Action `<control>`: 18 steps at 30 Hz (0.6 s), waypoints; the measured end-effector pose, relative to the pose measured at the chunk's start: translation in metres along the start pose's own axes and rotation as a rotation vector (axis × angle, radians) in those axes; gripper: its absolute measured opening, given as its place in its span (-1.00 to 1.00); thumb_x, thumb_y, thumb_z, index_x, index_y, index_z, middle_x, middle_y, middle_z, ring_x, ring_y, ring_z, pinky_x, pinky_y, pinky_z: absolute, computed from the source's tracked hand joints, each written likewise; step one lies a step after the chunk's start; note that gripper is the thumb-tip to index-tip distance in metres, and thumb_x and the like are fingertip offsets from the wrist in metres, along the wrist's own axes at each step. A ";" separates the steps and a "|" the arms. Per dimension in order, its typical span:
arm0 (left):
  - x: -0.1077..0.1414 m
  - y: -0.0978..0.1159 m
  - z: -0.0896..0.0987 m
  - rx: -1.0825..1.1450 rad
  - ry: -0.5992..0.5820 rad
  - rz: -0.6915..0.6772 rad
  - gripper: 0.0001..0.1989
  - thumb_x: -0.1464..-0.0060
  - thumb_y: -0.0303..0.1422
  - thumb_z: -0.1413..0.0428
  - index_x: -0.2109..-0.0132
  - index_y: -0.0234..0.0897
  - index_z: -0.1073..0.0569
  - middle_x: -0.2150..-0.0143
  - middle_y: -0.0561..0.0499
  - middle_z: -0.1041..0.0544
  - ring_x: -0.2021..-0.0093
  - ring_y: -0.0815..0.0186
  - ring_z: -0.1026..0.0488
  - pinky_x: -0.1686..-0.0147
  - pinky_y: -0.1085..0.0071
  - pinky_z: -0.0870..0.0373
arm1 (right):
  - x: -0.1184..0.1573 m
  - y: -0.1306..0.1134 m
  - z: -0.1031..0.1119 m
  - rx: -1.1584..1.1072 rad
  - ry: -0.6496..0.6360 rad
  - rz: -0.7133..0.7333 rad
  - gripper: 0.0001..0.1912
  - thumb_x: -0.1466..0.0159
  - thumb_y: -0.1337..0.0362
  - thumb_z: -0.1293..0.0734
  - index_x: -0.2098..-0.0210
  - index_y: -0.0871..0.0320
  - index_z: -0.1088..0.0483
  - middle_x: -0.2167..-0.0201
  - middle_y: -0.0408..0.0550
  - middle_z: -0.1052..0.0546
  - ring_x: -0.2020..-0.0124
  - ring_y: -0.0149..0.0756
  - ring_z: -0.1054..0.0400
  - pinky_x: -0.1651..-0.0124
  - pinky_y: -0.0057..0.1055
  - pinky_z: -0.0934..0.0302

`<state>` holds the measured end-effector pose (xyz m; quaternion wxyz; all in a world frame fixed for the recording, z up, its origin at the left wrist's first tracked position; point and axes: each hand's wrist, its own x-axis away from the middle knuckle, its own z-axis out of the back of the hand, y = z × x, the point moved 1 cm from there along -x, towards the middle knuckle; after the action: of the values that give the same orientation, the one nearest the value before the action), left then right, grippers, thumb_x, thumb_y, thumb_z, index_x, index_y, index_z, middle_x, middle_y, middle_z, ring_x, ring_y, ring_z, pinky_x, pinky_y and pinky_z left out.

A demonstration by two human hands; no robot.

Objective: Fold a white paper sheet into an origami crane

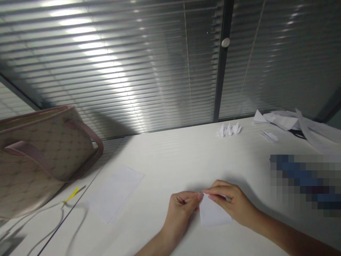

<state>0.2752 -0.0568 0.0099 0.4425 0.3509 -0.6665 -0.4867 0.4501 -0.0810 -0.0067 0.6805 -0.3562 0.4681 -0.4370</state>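
Observation:
A small white sheet of paper [214, 213] lies on the white table between my hands. My left hand [183, 208] pinches its upper left corner between thumb and bent fingers. From the right, my right hand [230, 199] pinches the top edge of the same paper, its thumb and fingertips close to the left hand's thumb. My right palm covers part of the paper's right side, and whether there is a fold under the fingers is too small to tell. To the left of my hands rests a larger white sheet [117, 193], flat on the table.
Several folded paper cranes [229, 129] stand in a row near the back edge. A small folded paper piece [269, 136] and a pile of loose papers [301, 122] lie right of them. A handbag [45, 153] and a cable with a yellow tie [71, 195] occupy the left. Blinds [149, 64] rise behind.

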 end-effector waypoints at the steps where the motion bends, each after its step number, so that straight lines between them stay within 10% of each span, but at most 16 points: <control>1: 0.000 0.000 0.000 -0.007 0.008 -0.002 -0.66 0.15 -0.12 -0.30 0.54 -0.36 -0.58 0.59 -0.01 -0.47 0.55 0.38 -0.27 0.50 0.45 -0.17 | 0.000 0.000 -0.001 -0.001 -0.010 -0.001 -0.76 -0.30 0.24 -0.26 0.11 0.02 -0.53 0.39 -0.06 -0.48 0.35 -0.33 -0.36 0.34 -0.43 -0.27; 18: 0.003 -0.002 -0.003 -0.049 0.004 -0.024 -0.63 0.09 -0.08 -0.25 0.50 -0.36 -0.59 0.55 -0.04 -0.52 0.55 0.36 -0.30 0.50 0.45 -0.19 | 0.004 0.005 -0.002 0.045 -0.067 -0.009 -0.71 -0.35 0.21 -0.20 0.02 -0.01 -0.48 0.35 -0.05 -0.43 0.32 -0.33 -0.34 0.36 -0.45 -0.25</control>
<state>0.2768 -0.0609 0.0089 0.4464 0.3487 -0.6493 -0.5075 0.4499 -0.0829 -0.0128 0.7016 -0.3571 0.4336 -0.4384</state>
